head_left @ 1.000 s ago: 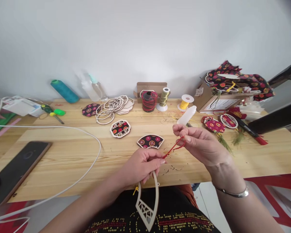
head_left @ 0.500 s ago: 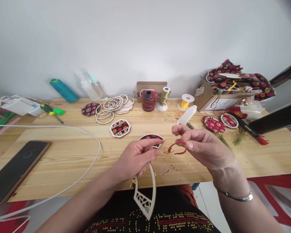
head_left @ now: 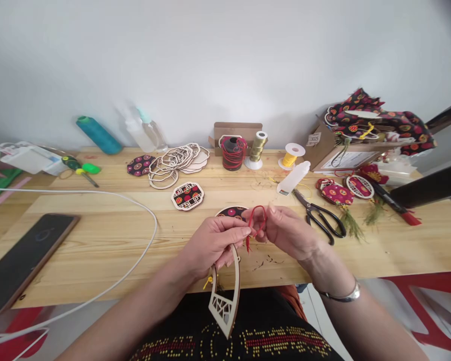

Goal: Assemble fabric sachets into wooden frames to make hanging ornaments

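Note:
My left hand [head_left: 221, 240] is closed on a fan-shaped wooden frame [head_left: 235, 288] with lattice cutwork at its lower end. Between its thumb and forefinger it also pinches a looped red cord [head_left: 249, 218], whose knotted end hangs below. My right hand [head_left: 285, 230] meets it from the other side, fingers curled round the loop; its exact grip is partly hidden. A small yellow cord [head_left: 208, 282] shows at the frame's left edge. Behind my fingers lies a fan-shaped piece with dark patterned fabric [head_left: 231, 212], partly covered.
Black-handled scissors [head_left: 325, 220] and a white bottle [head_left: 293, 178] lie to the right. Thread spools [head_left: 233, 153], wooden outlines [head_left: 178, 163] and a fabric-filled box [head_left: 323, 145] stand along the wall. On the left are a phone [head_left: 26, 255] and a white cable [head_left: 152, 215].
My right hand has moved left and down, bringing the red cord to my left hand, which now pinches it. The scissors have come into full view.

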Demonstrator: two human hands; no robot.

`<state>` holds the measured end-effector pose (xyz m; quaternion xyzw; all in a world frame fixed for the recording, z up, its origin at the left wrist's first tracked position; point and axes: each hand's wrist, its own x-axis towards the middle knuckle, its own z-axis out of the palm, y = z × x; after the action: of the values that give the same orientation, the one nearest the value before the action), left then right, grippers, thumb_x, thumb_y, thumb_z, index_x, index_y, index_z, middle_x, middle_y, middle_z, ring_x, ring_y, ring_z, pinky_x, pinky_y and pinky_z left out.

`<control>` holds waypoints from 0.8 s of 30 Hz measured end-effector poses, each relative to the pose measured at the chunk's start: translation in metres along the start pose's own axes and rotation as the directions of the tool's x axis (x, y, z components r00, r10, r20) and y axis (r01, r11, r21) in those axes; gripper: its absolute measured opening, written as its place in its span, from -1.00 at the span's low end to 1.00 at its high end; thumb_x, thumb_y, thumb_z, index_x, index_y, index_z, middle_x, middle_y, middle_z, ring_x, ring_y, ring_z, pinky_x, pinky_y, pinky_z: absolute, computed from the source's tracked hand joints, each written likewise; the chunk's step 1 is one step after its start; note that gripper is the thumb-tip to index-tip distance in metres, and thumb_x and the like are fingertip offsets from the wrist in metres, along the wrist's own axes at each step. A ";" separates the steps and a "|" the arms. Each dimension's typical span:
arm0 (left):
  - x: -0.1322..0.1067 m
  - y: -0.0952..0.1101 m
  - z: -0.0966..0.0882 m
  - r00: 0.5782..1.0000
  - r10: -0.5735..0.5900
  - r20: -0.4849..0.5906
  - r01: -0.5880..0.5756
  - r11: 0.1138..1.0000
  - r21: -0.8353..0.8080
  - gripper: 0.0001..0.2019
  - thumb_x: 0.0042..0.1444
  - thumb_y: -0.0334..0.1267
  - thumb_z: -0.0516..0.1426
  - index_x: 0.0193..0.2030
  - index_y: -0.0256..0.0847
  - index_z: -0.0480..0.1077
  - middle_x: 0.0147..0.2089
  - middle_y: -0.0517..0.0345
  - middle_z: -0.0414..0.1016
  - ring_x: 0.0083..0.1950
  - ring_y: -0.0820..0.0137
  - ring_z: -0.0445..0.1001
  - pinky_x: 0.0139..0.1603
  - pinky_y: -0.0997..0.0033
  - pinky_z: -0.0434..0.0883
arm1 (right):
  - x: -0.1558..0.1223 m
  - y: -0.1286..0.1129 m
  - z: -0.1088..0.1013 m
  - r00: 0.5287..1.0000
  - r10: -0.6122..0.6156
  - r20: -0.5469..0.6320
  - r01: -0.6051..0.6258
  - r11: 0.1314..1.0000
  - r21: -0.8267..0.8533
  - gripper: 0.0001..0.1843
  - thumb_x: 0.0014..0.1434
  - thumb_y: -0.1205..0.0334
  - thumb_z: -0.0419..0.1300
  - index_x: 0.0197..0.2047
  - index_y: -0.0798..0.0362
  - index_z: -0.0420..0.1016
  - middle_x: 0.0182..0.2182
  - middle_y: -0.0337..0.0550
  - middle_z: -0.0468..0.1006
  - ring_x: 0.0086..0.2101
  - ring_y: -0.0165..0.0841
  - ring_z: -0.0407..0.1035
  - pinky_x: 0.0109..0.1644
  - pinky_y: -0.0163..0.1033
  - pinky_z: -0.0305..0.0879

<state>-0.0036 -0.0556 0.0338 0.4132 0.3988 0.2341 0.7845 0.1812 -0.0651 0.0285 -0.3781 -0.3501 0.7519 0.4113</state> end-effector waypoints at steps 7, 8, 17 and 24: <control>0.001 -0.001 -0.001 0.999 -0.032 -0.012 0.033 0.996 0.078 -0.81 0.08 -0.18 0.18 -0.42 -0.25 0.48 -0.61 0.36 0.31 -0.80 0.71 0.08 -0.76 0.59 -0.04 | 0.009 0.006 0.007 0.982 -0.085 -0.167 0.052 0.980 -0.191 -0.76 -0.15 0.06 0.44 -0.53 0.05 0.59 -0.62 -0.27 0.48 -0.56 -0.52 0.21 -0.44 -0.30 0.10; 0.001 -0.003 -0.002 0.999 -0.038 -0.024 0.040 0.995 0.089 -0.80 0.09 -0.17 0.17 -0.43 -0.25 0.46 -0.61 0.35 0.32 -0.80 0.71 0.08 -0.76 0.59 -0.04 | 0.009 0.005 0.007 0.975 -0.102 -0.198 0.061 0.978 -0.201 -0.75 -0.16 0.05 0.43 -0.55 0.05 0.58 -0.63 -0.28 0.47 -0.58 -0.52 0.20 -0.46 -0.30 0.09; -0.012 -0.006 -0.012 0.963 -0.240 0.120 0.153 0.857 0.492 -0.72 0.02 -0.08 0.23 -0.56 -0.22 0.40 -0.72 0.39 0.14 -0.72 0.62 0.05 -0.73 0.59 -0.05 | -0.006 -0.026 -0.009 0.892 -0.255 -0.373 0.165 0.952 -0.256 -0.68 -0.21 0.02 0.44 -0.60 0.08 0.50 -0.67 -0.31 0.37 -0.60 -0.52 0.16 -0.51 -0.31 0.08; -0.009 -0.003 -0.009 0.998 -0.056 -0.042 0.069 0.912 0.404 -0.73 0.10 -0.06 0.16 -0.37 -0.24 0.51 -0.66 0.36 0.20 -0.72 0.62 0.08 -0.69 0.55 0.00 | -0.006 -0.022 -0.006 0.915 -0.277 -0.294 0.188 0.937 -0.295 -0.73 -0.16 0.05 0.44 -0.60 0.05 0.53 -0.64 -0.30 0.36 -0.57 -0.51 0.14 -0.50 -0.31 0.09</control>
<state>-0.0159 -0.0597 0.0318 0.5503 0.4633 0.1273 0.6829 0.1967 -0.0603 0.0453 -0.5051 -0.4146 0.5702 0.4979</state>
